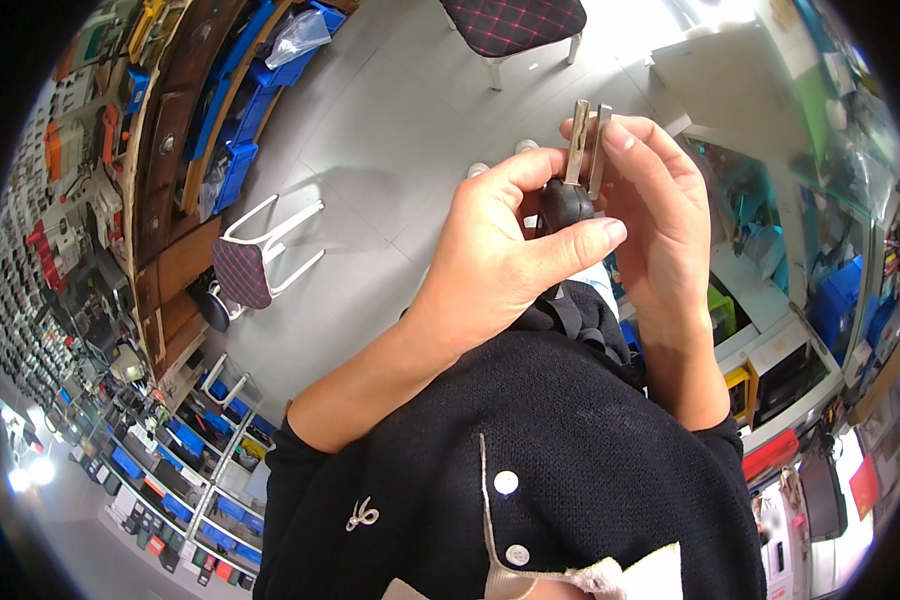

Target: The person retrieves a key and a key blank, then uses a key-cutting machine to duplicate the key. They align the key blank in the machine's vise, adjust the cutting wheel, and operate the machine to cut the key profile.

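Observation:
Both hands are raised together in front of my chest, right of the middle. My left hand (510, 235) is closed around the black head of a car key (567, 207), whose metal blade points up and away. Between the thumb and fingers of my right hand (662, 190) is a flat metal key blade (599, 150). It stands nearly parallel to the car key's blade, just to its right, with a narrow gap along most of its length. Whether their lower ends touch I cannot tell.
A white-legged stool (242, 274) with a checked seat stands on the grey floor at left, and another checked seat (515, 25) is at the top. Wooden drawers with blue bins (235, 180) line the left side. A glass-fronted cabinet (770, 200) stands at right.

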`<state>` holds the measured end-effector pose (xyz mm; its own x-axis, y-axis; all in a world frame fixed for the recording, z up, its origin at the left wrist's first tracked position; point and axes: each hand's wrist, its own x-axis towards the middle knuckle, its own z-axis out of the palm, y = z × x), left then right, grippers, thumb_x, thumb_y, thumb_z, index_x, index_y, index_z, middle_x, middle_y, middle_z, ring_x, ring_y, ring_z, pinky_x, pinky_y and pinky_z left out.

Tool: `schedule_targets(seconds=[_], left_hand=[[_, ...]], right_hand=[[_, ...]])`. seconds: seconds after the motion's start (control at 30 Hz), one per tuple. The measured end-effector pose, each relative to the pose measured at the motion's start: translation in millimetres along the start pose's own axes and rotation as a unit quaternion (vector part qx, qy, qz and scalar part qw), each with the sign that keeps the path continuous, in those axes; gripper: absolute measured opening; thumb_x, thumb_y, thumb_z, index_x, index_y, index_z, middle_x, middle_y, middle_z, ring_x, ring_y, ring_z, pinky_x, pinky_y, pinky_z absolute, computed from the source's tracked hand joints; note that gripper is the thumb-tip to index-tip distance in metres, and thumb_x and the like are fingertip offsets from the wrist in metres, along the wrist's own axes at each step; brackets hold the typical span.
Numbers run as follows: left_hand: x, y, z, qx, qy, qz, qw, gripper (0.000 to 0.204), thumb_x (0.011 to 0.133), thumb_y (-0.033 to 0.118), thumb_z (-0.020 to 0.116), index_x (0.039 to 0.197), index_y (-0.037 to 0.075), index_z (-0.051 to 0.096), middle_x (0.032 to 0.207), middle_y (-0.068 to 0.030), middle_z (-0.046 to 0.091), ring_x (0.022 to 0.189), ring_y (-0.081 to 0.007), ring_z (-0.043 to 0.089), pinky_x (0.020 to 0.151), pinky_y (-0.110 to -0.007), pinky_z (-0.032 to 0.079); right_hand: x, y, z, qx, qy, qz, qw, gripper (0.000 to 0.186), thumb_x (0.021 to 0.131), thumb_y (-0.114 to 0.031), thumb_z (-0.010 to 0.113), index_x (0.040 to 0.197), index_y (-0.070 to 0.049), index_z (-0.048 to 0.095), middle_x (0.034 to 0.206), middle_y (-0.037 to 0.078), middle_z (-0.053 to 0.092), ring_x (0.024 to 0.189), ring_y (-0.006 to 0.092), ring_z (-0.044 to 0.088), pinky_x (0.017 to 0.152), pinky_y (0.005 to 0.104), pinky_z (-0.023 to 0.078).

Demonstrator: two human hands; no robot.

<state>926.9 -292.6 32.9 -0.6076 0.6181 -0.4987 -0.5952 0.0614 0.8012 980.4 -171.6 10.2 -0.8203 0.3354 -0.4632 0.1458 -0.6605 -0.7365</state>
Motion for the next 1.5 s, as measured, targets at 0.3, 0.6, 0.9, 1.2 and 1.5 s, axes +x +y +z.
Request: schedule_targets(seconds=[0.3, 0.6, 0.9, 1.2, 1.5], left_hand=[[-2, 0, -17, -0.065, 0.106, 0.056, 0.991, 0.016, 0.086, 0.013, 0.058, 0.088, -0.002, 0.06, 0.075, 0.0017, 0.056, 0.067, -0.0025, 0.045, 0.06, -0.019, 0.037], [-41, -2, -63, -0.146, 0.199, 0.085, 0.965, 0.014, 0.086, 0.013, 0.057, 0.085, -0.001, 0.06, 0.077, 0.0022, 0.056, 0.07, -0.0022, 0.044, 0.061, -0.018, 0.036], [-118, -30, -157, -0.123, 0.299, 0.189, 0.927, 0.015, 0.086, 0.017, 0.056, 0.088, 0.003, 0.059, 0.074, 0.0041, 0.052, 0.063, -0.0025, 0.041, 0.054, -0.02, 0.035], [-242, -56, -278, -0.02, 0.461, 0.257, 0.849, 0.016, 0.08, 0.013, 0.058, 0.083, -0.003, 0.056, 0.072, -0.0064, 0.049, 0.061, -0.0138, 0.044, 0.054, -0.028, 0.035], [-290, -58, -363, -0.048, 0.522, 0.277, 0.805, 0.018, 0.082, 0.011, 0.059, 0.094, -0.002, 0.057, 0.08, -0.0054, 0.054, 0.069, -0.0105, 0.047, 0.06, -0.024, 0.037]], right_hand=[[18, 6, 22, -0.024, -0.068, 0.006, 0.997, 0.015, 0.083, -0.012, 0.062, 0.09, 0.001, 0.062, 0.083, 0.007, 0.064, 0.072, 0.0104, 0.058, 0.071, 0.023, 0.045], [42, 24, 76, -0.105, -0.252, 0.076, 0.959, 0.021, 0.086, -0.01, 0.057, 0.102, 0.004, 0.06, 0.091, 0.009, 0.062, 0.084, 0.0114, 0.055, 0.08, 0.0251, 0.043], [24, 97, 183, -0.273, -0.406, 0.04, 0.871, 0.03, 0.078, -0.012, 0.067, 0.101, 0.006, 0.061, 0.089, 0.009, 0.062, 0.079, 0.016, 0.058, 0.073, 0.0286, 0.047], [-42, 220, 326, -0.374, -0.526, -0.007, 0.764, 0.004, 0.075, -0.001, 0.066, 0.079, 0.001, 0.067, 0.076, 0.006, 0.059, 0.067, 0.0113, 0.054, 0.059, 0.0234, 0.044], [-58, 289, 429, -0.422, -0.574, -0.102, 0.694, 0.004, 0.073, -0.002, 0.067, 0.077, 0.0, 0.066, 0.071, 0.005, 0.059, 0.063, 0.0122, 0.052, 0.059, 0.0245, 0.042]])
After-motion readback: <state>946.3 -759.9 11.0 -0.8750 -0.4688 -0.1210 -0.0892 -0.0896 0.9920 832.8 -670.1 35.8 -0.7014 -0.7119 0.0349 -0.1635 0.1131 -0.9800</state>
